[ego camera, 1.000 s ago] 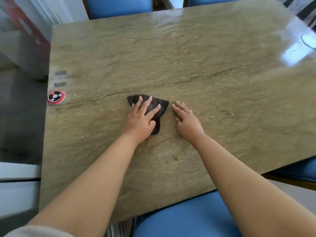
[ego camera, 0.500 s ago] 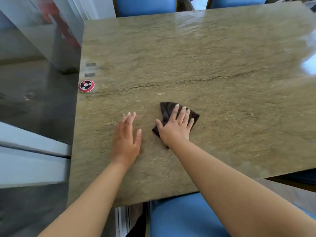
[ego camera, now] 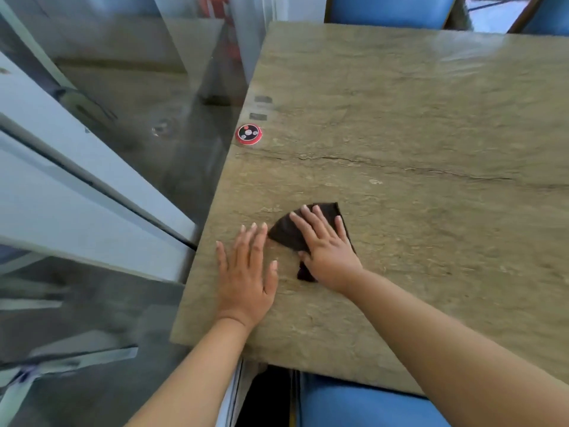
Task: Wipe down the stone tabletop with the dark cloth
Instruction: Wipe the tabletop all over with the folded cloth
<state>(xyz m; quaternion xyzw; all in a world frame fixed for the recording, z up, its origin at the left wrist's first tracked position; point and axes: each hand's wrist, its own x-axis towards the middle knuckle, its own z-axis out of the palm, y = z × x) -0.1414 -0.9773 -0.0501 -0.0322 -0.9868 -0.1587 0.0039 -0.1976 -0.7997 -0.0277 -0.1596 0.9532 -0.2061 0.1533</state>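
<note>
The dark cloth (ego camera: 286,234) lies folded on the greenish-brown stone tabletop (ego camera: 415,118), near its left front corner. My right hand (ego camera: 326,251) presses flat on the cloth with its fingers spread, covering most of it. My left hand (ego camera: 246,272) rests palm down on bare stone just left of the cloth, fingers apart, holding nothing. Its fingertips almost touch the cloth's left corner.
A round red and black disc (ego camera: 248,135) sits at the table's left edge, with two grey stickers (ego camera: 263,99) behind it. A blue chair seat (ego camera: 363,402) is under the front edge; another blue chair (ego camera: 385,9) stands at the far side. A glass wall (ego camera: 123,118) runs along the left.
The cloth passed from under my left hand to under my right hand. Both hands and the cloth now sit closer to the table's left edge, and my view has swung left.
</note>
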